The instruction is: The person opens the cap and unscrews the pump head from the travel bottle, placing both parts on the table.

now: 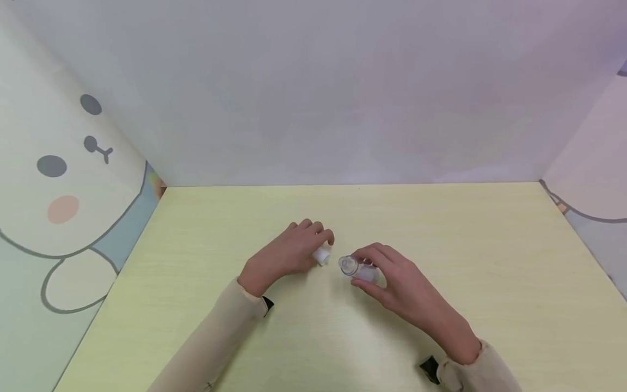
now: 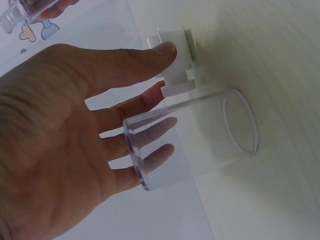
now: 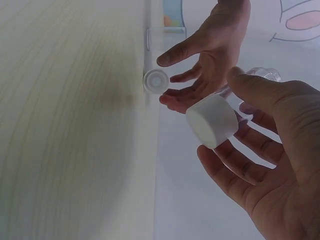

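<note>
My right hand (image 1: 399, 280) holds a small clear bottle (image 1: 349, 265) above the table, tilted, with its open neck to the left. The bottle's white base (image 3: 212, 120) shows between thumb and fingers in the right wrist view. My left hand (image 1: 296, 247) is low over the table, thumb and index finger pinching a white pump top (image 2: 175, 57). Seen end-on in the right wrist view, the pump top (image 3: 156, 81) shows a round face. A clear cylindrical cover (image 2: 195, 135) stands on the table close to the left palm; in the head view the hand hides it.
Both hands work over a pale wooden table (image 1: 465, 234). A plain light wall (image 1: 343, 98) rises behind it, with cartoon-printed panels (image 1: 63, 163) at the sides. Dark wrist mounts (image 1: 430, 369) stick out by the sleeves.
</note>
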Available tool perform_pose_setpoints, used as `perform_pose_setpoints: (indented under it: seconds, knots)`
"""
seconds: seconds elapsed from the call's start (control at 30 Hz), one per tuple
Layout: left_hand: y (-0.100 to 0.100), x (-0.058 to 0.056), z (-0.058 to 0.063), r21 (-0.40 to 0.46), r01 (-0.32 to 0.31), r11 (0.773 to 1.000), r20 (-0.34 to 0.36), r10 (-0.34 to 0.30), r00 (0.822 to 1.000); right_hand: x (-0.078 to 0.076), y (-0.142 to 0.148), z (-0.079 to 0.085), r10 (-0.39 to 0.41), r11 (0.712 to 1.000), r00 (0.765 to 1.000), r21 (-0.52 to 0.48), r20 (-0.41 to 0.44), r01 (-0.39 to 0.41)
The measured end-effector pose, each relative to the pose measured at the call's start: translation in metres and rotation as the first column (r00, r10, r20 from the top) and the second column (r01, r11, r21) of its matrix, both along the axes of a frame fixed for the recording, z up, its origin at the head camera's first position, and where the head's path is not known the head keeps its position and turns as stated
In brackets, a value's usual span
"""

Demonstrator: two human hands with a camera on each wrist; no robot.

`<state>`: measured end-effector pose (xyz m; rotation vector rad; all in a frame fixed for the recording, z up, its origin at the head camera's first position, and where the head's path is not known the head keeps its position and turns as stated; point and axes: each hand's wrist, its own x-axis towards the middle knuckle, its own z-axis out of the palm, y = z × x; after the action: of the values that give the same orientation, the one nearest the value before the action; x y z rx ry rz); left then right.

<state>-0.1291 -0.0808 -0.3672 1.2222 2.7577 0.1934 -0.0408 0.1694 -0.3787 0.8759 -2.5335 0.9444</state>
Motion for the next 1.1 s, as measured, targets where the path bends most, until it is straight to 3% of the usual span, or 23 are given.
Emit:
perform_pose_setpoints:
  seconds: [0.23, 0.53, 0.73, 0.93, 1.1]
  knots:
    - [-0.003, 0.004, 0.004, 0.015, -0.063, 0.998, -0.015, 0.063, 0.998, -0.007, 0.002, -0.005, -0.011, 1.000, 1.000, -0.012, 0.025, 0.012]
    - [-0.014, 0.015, 0.004, 0.107, -0.099, 0.989, -0.158, 0.115, 0.981, -0.020, 0.007, -0.011, -0.057, 0.998, 0.982, 0.003, 0.182, 0.057]
    - [-0.020, 0.026, 0.007, 0.151, -0.097, 0.984, -0.263, 0.134, 0.956, -0.031, 0.012, -0.019, -0.099, 0.995, 0.947, 0.015, 0.307, 0.100]
    - [-0.025, 0.040, 0.010, 0.184, -0.097, 0.978, -0.314, 0.152, 0.937, -0.038, 0.018, -0.026, -0.119, 0.992, 0.905, 0.004, 0.409, 0.129]
    - [-0.030, 0.049, 0.010, 0.203, -0.125, 0.971, -0.344, 0.190, 0.920, -0.040, 0.020, -0.028, -0.113, 0.989, 0.887, -0.032, 0.449, 0.142]
